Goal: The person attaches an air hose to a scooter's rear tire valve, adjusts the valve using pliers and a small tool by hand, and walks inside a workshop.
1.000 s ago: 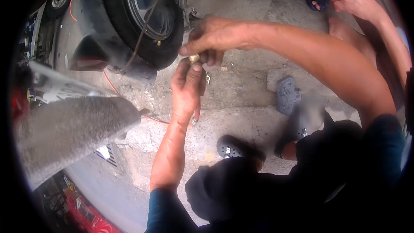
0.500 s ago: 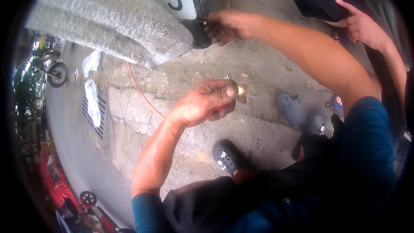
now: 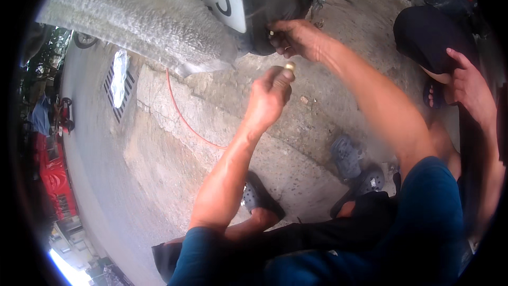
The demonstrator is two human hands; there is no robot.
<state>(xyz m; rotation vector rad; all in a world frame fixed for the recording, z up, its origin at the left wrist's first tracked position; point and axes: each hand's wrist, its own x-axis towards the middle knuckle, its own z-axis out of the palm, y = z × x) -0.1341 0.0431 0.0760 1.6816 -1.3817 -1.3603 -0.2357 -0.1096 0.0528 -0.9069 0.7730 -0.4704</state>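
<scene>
My left hand [image 3: 270, 95] is closed on a brass fitting [image 3: 289, 67], which pokes out above my thumb and fingertips. My right hand [image 3: 296, 39] is up and to the right of it, fingers curled at the dark lower part of a vehicle's wheel area [image 3: 259, 5], by a small pale fitting [image 3: 271, 33]; what they grip is too small to make out. A white number plate [image 3: 233, 10] and a shaggy grey cloth or cover [image 3: 143, 32] hang just left of my right hand, hiding part of the wheel.
A co-worker's hand [image 3: 465, 82] and dark-clad knee [image 3: 428, 37] are close on my right. A red hose [image 3: 185, 122] runs over the concrete. A grey clog [image 3: 346, 156] lies near my feet. A drain grate [image 3: 110, 90] with clear plastic and a red vehicle [image 3: 50, 175] are leftward.
My hands parted: the right went up to the wheel area, while the left kept the brass fitting, dipped, then rose toward the right hand. The view swung, bringing the plate and cover upward.
</scene>
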